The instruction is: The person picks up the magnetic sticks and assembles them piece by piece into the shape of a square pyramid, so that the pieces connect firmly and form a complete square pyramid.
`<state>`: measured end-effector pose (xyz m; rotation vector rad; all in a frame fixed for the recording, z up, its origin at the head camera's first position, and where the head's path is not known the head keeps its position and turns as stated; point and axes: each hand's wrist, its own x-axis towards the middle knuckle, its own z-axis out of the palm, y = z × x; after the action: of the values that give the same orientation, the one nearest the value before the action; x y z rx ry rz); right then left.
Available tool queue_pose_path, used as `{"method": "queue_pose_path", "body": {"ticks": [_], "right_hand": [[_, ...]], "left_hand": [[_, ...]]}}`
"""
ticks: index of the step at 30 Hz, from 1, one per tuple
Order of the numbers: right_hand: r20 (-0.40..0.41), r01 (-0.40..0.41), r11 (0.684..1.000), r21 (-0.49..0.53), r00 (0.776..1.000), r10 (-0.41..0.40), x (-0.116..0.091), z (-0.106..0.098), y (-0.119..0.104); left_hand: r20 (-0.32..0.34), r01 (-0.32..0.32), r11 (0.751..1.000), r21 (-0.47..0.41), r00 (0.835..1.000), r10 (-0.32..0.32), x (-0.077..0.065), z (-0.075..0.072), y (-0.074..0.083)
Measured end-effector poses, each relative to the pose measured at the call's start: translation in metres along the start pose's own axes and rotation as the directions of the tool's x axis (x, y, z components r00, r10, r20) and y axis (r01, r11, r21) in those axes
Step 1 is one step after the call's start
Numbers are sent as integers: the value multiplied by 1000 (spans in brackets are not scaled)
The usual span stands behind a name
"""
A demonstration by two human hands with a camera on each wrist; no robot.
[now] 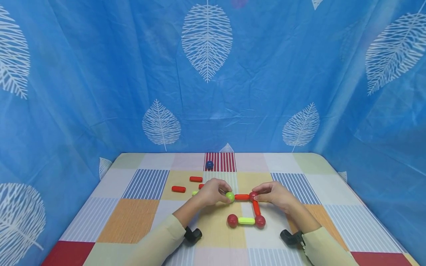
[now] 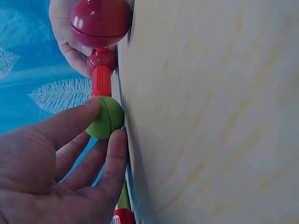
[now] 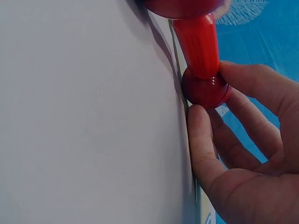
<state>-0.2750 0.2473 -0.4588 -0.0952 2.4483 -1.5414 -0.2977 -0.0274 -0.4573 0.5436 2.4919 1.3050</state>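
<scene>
A green ball (image 1: 230, 197) is grasped between thumb and fingers of the left hand (image 1: 213, 193), while a far red ball (image 1: 253, 196) is pinched in the grip of the right hand (image 1: 276, 195), above a patchwork-patterned tabletop (image 1: 216, 238). The two balls are joined by a crosswise red rod (image 1: 242, 197), whose ends are met by green on the left and red on the right. From the far red ball, a second red rod (image 1: 256, 208) is run toward the near side, where it is capped by a near-right red ball (image 1: 260, 221). That ball is linked by a yellow-green rod (image 1: 246, 221) to a near-left red ball (image 1: 232, 220), which is set nearer than the green ball and apart from it. To the left of the left hand, loose pieces are scattered: a far loose red rod (image 1: 196, 179), a left loose red rod (image 1: 178, 189), and, partly hidden by the hand, another red piece (image 1: 201, 186) and a yellow-green piece (image 1: 194, 193). A dark blue ball (image 1: 209, 164) is seen near the far edge, well apart from the joined pieces. Both forearms are covered by pale sleeves (image 1: 156, 238), and the scene is enclosed by blue curtains (image 1: 253, 81) printed with white leaves.
</scene>
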Motion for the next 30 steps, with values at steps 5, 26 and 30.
{"method": "queue_pose_path", "body": {"ticks": [5, 26, 30], "right_hand": [[2, 0, 1000, -4, 1000, 0, 0, -1, 1], [9, 1, 1000, -11, 1000, 0, 2, -2, 3], [10, -2, 1000, -9, 1000, 2, 2, -2, 2]], "left_hand": [[9, -8, 1000, 22, 1000, 8, -3, -6, 1], [-47, -6, 941, 337, 999, 23, -31, -61, -9], [-40, -4, 937, 350, 999, 20, -35, -63, -14]]}}
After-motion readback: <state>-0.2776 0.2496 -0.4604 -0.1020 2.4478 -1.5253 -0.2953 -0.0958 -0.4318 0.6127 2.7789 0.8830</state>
